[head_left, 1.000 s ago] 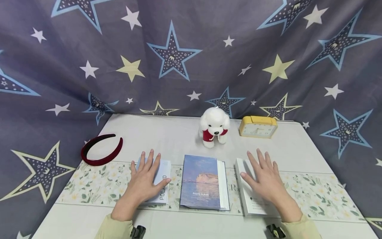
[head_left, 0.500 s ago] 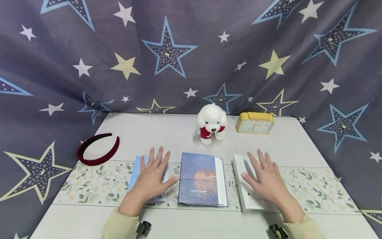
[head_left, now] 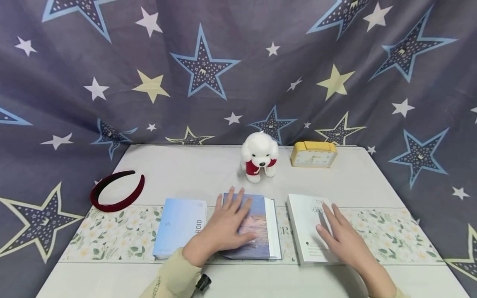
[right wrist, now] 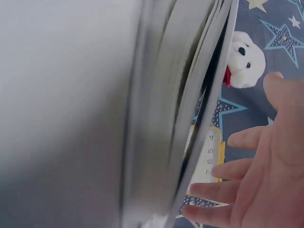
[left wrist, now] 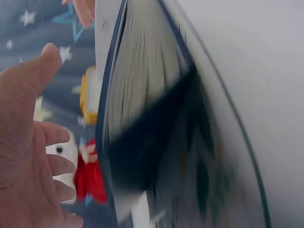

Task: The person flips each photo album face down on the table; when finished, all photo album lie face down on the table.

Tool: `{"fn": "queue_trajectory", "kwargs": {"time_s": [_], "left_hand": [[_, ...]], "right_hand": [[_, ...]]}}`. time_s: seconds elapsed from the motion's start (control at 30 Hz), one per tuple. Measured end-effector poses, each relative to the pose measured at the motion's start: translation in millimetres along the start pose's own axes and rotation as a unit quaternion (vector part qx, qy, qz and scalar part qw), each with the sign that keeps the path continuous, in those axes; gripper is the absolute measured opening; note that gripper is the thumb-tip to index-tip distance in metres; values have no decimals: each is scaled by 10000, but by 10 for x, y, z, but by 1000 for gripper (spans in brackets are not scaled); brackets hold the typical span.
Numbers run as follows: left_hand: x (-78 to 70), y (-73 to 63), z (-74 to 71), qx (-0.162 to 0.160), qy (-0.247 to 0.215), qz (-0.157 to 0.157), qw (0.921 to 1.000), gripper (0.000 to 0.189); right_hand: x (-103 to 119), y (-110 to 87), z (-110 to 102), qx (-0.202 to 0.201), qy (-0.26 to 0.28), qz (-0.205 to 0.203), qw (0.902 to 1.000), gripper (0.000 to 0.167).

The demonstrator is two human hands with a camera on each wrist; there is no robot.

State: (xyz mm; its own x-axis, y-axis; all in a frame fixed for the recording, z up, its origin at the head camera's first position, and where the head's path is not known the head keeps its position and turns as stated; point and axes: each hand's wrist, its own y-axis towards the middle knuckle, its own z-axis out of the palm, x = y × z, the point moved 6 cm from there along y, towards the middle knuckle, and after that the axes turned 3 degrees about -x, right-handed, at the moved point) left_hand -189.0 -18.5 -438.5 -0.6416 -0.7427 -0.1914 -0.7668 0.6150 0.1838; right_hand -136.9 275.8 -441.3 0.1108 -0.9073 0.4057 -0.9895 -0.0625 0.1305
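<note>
In the head view my left hand [head_left: 225,225] is over the middle book, a blue photo album [head_left: 259,221] with a seaside cliff on its cover. Its fingers are spread, and the left wrist view shows a gap between palm [left wrist: 28,152] and cover. To the left lies a light blue book [head_left: 179,227] with partly hidden lettering. My right hand [head_left: 344,244], fingers extended, hovers at the right side of a white book [head_left: 307,236] and covers part of it. In the right wrist view, space separates that hand [right wrist: 270,175] from the book's cover.
Behind the books stand a white plush dog [head_left: 261,150] in a red top and a yellow alarm clock [head_left: 314,158]. A dark red headband [head_left: 121,205] lies at the table's left edge. A floral strip [head_left: 387,240] crosses the white table; a star-patterned curtain [head_left: 238,33] hangs behind.
My left hand has moved right, from over the light blue book to over the photo album. The right hand has shifted slightly right and down, uncovering more of the white book.
</note>
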Motion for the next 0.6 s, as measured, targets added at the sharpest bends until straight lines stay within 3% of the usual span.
{"fn": "queue_trajectory", "kwargs": {"time_s": [0.23, 0.4, 0.6], "left_hand": [[-450, 192, 182, 607, -54, 522, 9968, 93], [-722, 312, 292, 797, -81, 794, 9936, 87], [-975, 439, 394, 1053, -61, 933, 9900, 84]], "right_hand": [[-158, -127, 33, 233, 313, 538, 9978, 72], [-244, -176, 46, 313, 378, 820, 9954, 73], [-350, -204, 54, 655, 468, 1547, 9847, 78]]}}
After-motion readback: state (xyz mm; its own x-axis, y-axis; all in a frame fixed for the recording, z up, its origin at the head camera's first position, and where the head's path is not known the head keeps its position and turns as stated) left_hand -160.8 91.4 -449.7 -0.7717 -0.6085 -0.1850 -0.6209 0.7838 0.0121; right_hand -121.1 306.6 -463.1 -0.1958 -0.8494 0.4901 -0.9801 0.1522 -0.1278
